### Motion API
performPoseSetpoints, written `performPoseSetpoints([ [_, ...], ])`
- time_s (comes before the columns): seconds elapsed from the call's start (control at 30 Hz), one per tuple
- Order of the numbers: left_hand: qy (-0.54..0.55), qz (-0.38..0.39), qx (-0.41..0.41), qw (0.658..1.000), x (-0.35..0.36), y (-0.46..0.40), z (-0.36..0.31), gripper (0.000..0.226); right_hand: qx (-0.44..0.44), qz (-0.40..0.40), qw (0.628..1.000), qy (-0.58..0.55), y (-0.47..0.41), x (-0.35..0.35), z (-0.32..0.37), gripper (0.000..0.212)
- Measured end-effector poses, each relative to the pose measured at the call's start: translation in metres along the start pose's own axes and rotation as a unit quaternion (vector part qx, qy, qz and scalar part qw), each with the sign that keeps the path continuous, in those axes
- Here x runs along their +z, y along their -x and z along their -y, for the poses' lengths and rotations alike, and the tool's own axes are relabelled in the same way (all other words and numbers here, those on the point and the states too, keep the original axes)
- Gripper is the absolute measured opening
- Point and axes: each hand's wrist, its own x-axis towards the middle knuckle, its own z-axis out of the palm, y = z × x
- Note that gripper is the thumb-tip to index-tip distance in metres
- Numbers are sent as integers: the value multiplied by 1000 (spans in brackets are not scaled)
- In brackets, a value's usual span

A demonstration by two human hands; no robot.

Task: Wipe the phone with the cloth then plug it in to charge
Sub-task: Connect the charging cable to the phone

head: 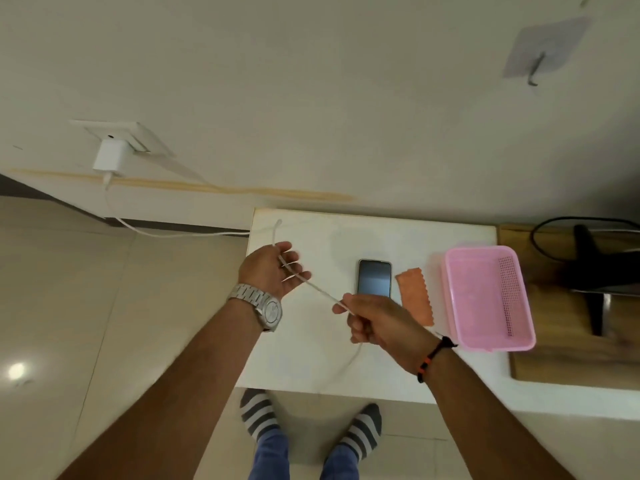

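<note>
A dark-screened phone (374,277) lies flat on the white table (311,372), with an orange cloth (414,295) just to its right. A white charging cable (323,293) runs from a white charger (111,157) in the wall socket, across the floor gap and onto the table. My right hand (375,318) is closed around the cable, just in front of the phone. My left hand (273,270) is palm up with fingers spread, and the cable passes across its fingers. The cable's free end trails below my right hand.
A pink plastic basket (485,299) stands right of the cloth. Beyond it, a wooden desk (571,358) carries a black monitor stand (588,271) and black cables. My striped-socked feet (311,424) are under the table's near edge. A wall hook (535,69) hangs at upper right.
</note>
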Motion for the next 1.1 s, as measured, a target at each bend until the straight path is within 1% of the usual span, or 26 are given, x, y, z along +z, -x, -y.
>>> performPoseSetpoints([
  [0.1,-11,-54,-19,998,-22,-18,10,23,-23,-10,999,31,7,-26,8,23],
  [0.2,-4,-101,-22,995,-43,-32,22,27,-21,-17,999,24,13,-47,24,19],
  [0.27,-6,-128,-29,991,-54,-41,30,28,-18,-9,999,-28,17,-55,36,17],
  [0.33,-16,-146,-46,988,-62,-47,39,29,-28,7,990,-136,20,-58,47,16],
  [0.37,-30,-152,-56,986,-65,-48,45,28,-35,17,978,-206,20,-58,51,23],
  [0.4,-52,-154,-65,985,-67,-47,51,26,-45,34,959,-279,21,-59,54,35],
  [0.47,-122,-149,-80,978,-69,-44,64,21,-74,86,906,-407,20,-58,56,64],
  [0.5,-171,-145,-89,971,-71,-41,71,20,-91,115,878,-456,19,-58,56,72],
  [0.53,-220,-138,-102,960,-71,-38,76,19,-105,133,856,-488,16,-56,55,73],
  [0.57,-268,-128,-122,947,-71,-34,81,18,-112,135,843,-509,13,-54,52,71],
  [0.6,-317,-114,-144,930,-72,-30,85,18,-113,113,840,-519,9,-52,49,65],
  [0.63,-370,-98,-162,909,-72,-24,88,18,-115,77,846,-516,4,-50,46,58],
  [0.67,-431,-82,-175,882,-72,-21,89,21,-120,26,861,-494,-1,-47,43,50],
  [0.7,-492,-65,-183,849,-71,-18,89,25,-125,-40,883,-450,-6,-45,39,42],
  [0.73,-555,-46,-177,811,-70,-16,89,30,-128,-116,909,-379,-10,-42,36,35],
  [0.77,-622,-32,-146,768,-67,-18,89,35,-124,-185,926,-305,-16,-40,30,29],
  [0.8,-692,-26,-91,716,-64,-20,88,40,-114,-242,934,-237,-19,-39,25,27],
  [0.83,-752,-27,-18,658,-58,-24,87,44,-98,-294,935,-171,-22,-39,18,34],
  [0.87,-785,-28,62,616,-50,-26,87,46,-72,-338,932,-107,-25,-42,10,45],
  [0.9,-780,-25,139,610,-40,-27,85,46,-39,-368,927,-56,-28,-44,2,54],
  [0.93,-748,-17,206,631,-30,-25,84,43,-9,-386,922,-30,-31,-47,-6,56],
  [0.97,-707,-14,259,658,-19,-23,84,39,10,-392,919,-38,-33,-51,-15,53],
  [1.0,-666,-3,295,685,-8,-24,85,32,25,-384,920,-68,-36,-54,-24,45],
  [1.07,-611,27,295,734,10,-29,91,19,49,-352,929,-106,-37,-56,-40,28],
  [1.1,-597,43,268,755,18,-33,96,14,57,-340,934,-98,-38,-57,-48,24],
])
